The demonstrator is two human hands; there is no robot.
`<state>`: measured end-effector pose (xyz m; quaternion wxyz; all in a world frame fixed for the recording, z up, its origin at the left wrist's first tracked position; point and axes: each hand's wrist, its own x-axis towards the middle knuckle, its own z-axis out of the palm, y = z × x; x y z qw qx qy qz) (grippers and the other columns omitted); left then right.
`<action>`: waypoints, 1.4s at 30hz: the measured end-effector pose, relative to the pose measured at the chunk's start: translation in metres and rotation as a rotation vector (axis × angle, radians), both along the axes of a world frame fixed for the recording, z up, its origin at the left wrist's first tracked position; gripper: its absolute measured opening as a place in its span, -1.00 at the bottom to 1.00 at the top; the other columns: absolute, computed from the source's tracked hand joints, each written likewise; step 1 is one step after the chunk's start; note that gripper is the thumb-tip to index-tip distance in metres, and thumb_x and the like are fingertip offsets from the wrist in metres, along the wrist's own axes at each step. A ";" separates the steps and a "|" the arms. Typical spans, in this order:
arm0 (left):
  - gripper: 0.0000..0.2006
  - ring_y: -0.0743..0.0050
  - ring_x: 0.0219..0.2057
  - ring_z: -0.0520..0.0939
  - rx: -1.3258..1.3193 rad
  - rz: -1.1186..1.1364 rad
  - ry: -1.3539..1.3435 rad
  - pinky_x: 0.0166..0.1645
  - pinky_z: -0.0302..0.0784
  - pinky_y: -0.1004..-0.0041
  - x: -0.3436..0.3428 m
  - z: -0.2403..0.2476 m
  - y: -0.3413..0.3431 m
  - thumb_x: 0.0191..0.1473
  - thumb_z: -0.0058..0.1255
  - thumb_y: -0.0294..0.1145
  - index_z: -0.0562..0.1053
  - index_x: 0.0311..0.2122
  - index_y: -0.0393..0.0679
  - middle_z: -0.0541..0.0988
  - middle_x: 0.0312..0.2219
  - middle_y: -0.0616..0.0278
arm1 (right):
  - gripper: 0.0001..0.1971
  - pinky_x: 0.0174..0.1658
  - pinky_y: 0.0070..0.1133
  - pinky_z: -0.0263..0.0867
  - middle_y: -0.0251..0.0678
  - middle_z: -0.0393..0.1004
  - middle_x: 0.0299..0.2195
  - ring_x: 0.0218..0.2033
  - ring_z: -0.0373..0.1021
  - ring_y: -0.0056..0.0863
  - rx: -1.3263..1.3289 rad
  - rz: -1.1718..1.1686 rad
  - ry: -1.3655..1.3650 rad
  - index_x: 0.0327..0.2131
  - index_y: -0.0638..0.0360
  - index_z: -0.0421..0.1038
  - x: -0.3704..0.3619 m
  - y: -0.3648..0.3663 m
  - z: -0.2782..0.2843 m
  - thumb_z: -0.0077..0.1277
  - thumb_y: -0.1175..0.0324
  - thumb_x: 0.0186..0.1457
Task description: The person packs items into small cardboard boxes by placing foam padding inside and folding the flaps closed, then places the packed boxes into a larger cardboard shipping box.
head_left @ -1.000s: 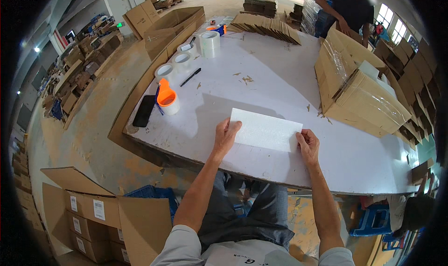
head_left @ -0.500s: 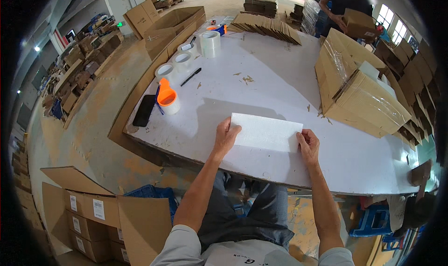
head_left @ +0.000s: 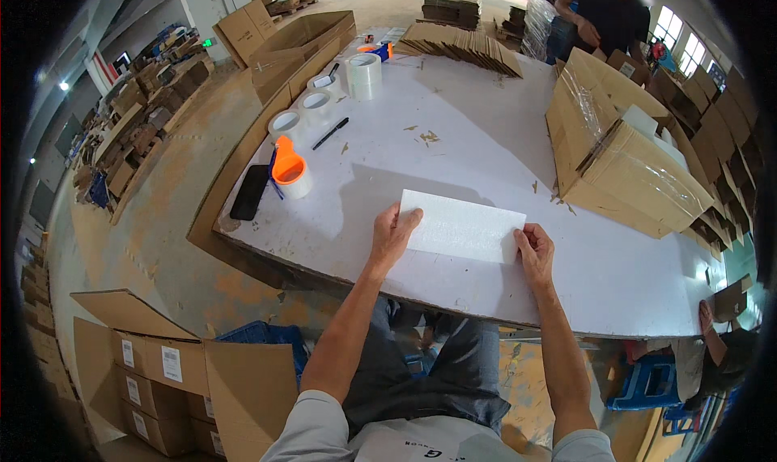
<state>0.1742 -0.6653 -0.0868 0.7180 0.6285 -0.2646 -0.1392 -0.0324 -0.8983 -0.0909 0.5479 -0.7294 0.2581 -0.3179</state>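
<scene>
Near the front edge of the surface [head_left: 623,288], here's the left hand [head_left: 394,234] pinching one end of a white sheet [head_left: 465,229], the right hand [head_left: 534,253] gripping the other, and it's held out flat between them! Out left, an orange dispenser [head_left: 289,167] beside a phone [head_left: 249,192], then a pen [head_left: 331,134] and tape rolls [head_left: 364,76]. Across to the right, a carton [head_left: 635,191]; beyond it, a person [head_left: 607,17] in dark clothes.
</scene>
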 end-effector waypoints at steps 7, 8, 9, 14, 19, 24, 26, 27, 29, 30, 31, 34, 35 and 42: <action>-0.63 0.79 -0.56 0.20 0.042 0.028 -0.024 -0.50 0.06 0.54 0.003 -0.004 0.002 0.18 0.14 -0.08 0.43 -0.52 -0.14 0.26 -0.62 0.58 | -0.78 -0.54 -0.72 0.18 -0.51 0.41 -0.55 -0.58 0.23 -0.78 0.013 0.005 0.035 -0.28 0.27 0.48 0.001 0.003 0.005 0.12 0.27 0.22; -0.63 0.79 -0.56 0.20 0.043 0.027 -0.023 -0.50 0.06 0.54 0.002 -0.003 0.003 0.18 0.14 -0.08 0.43 -0.52 -0.14 0.26 -0.62 0.58 | -0.78 -0.54 -0.72 0.18 -0.51 0.42 -0.54 -0.58 0.23 -0.79 -0.004 -0.006 0.042 -0.27 0.27 0.48 0.000 0.004 0.006 0.12 0.28 0.22; -0.62 0.79 -0.56 0.19 0.057 0.023 -0.013 -0.50 0.05 0.54 0.002 -0.003 0.003 0.18 0.13 -0.07 0.41 -0.53 -0.13 0.25 -0.62 0.59 | -0.78 -0.54 -0.72 0.18 -0.51 0.42 -0.54 -0.58 0.23 -0.79 -0.003 -0.006 0.043 -0.27 0.27 0.48 0.001 0.005 0.006 0.12 0.28 0.22; -0.61 0.78 -0.57 0.15 0.036 0.030 -0.006 -0.51 0.01 0.53 0.003 -0.006 0.001 0.19 0.12 -0.05 0.40 -0.53 -0.12 0.21 -0.63 0.60 | -0.78 -0.54 -0.72 0.19 -0.51 0.44 -0.53 -0.58 0.24 -0.79 0.005 -0.005 0.034 -0.27 0.26 0.49 0.000 0.004 0.005 0.12 0.27 0.22; -0.65 0.77 -0.54 0.20 0.024 -0.008 0.050 -0.47 0.08 0.53 0.003 -0.007 0.003 0.20 0.08 -0.10 0.45 -0.47 -0.17 0.26 -0.60 0.58 | -0.78 -0.54 -0.71 0.19 -0.52 0.43 -0.53 -0.58 0.24 -0.79 -0.012 -0.001 0.056 -0.27 0.25 0.49 0.000 0.002 0.005 0.12 0.26 0.22; -0.72 0.71 -0.41 0.36 -0.086 -0.054 0.084 -0.31 0.28 0.54 0.001 -0.005 0.003 0.18 0.03 -0.21 0.52 -0.31 -0.27 0.44 -0.48 0.47 | -0.80 -0.53 -0.72 0.19 -0.52 0.43 -0.54 -0.57 0.24 -0.78 0.019 0.002 0.033 -0.27 0.25 0.49 0.001 0.003 0.004 0.12 0.28 0.22; -0.73 0.69 -0.36 0.39 -0.080 -0.069 0.096 -0.25 0.32 0.53 0.001 -0.004 0.004 0.17 0.02 -0.25 0.53 -0.26 -0.30 0.48 -0.43 0.43 | -0.81 -0.52 -0.72 0.19 -0.53 0.42 -0.54 -0.57 0.25 -0.78 0.020 -0.001 0.028 -0.27 0.26 0.49 0.001 0.006 0.007 0.12 0.31 0.22; -0.74 0.69 -0.35 0.40 -0.080 -0.069 0.101 -0.24 0.33 0.53 0.001 -0.004 0.004 0.16 0.00 -0.28 0.53 -0.25 -0.31 0.49 -0.42 0.42 | -0.81 -0.52 -0.72 0.19 -0.53 0.42 -0.54 -0.57 0.25 -0.78 0.020 -0.001 0.029 -0.27 0.26 0.49 0.000 0.005 0.006 0.12 0.31 0.22; -0.75 0.68 -0.34 0.41 -0.079 -0.067 0.104 -0.23 0.33 0.53 0.002 -0.006 0.003 0.15 -0.01 -0.31 0.53 -0.25 -0.32 0.49 -0.42 0.42 | -0.82 -0.52 -0.72 0.19 -0.53 0.42 -0.54 -0.57 0.24 -0.78 0.010 0.010 0.013 -0.26 0.27 0.49 0.001 0.004 0.004 0.11 0.32 0.22; -0.75 0.68 -0.34 0.41 -0.082 -0.065 0.105 -0.23 0.34 0.53 0.002 -0.007 0.003 0.14 -0.02 -0.32 0.52 -0.24 -0.32 0.50 -0.41 0.41 | -0.82 -0.52 -0.72 0.19 -0.53 0.42 -0.54 -0.57 0.24 -0.78 0.010 0.010 0.013 -0.26 0.27 0.49 0.001 0.003 0.004 0.11 0.32 0.22; -0.76 0.68 -0.34 0.41 -0.084 -0.062 0.105 -0.23 0.34 0.54 0.003 -0.009 0.002 0.13 -0.02 -0.34 0.52 -0.23 -0.33 0.50 -0.40 0.41 | -0.82 -0.51 -0.72 0.19 -0.53 0.42 -0.53 -0.56 0.24 -0.79 0.003 0.011 0.024 -0.26 0.27 0.49 0.001 0.003 0.004 0.11 0.32 0.22; -0.77 0.67 -0.34 0.42 -0.119 -0.077 0.104 -0.22 0.36 0.54 0.006 -0.013 0.003 0.12 -0.03 -0.38 0.51 -0.22 -0.32 0.50 -0.39 0.40 | -0.82 -0.51 -0.72 0.19 -0.53 0.43 -0.51 -0.55 0.24 -0.79 0.016 0.017 0.026 -0.26 0.26 0.49 0.001 0.003 0.003 0.11 0.32 0.22; -0.77 0.67 -0.34 0.42 -0.119 -0.077 0.104 -0.22 0.36 0.54 0.006 -0.013 0.003 0.12 -0.03 -0.38 0.51 -0.22 -0.32 0.50 -0.39 0.40 | -0.82 -0.51 -0.72 0.19 -0.53 0.43 -0.51 -0.55 0.24 -0.79 0.035 0.020 0.017 -0.26 0.26 0.49 0.001 0.004 0.003 0.11 0.32 0.22; -0.79 0.67 -0.36 0.45 -0.108 -0.080 0.110 -0.23 0.38 0.56 0.002 -0.002 0.004 0.07 -0.02 -0.44 0.51 -0.22 -0.32 0.51 -0.40 0.39 | -0.80 -0.50 -0.73 0.18 -0.54 0.42 -0.51 -0.54 0.23 -0.80 0.021 0.032 0.013 -0.26 0.26 0.48 -0.001 0.006 0.008 0.12 0.29 0.23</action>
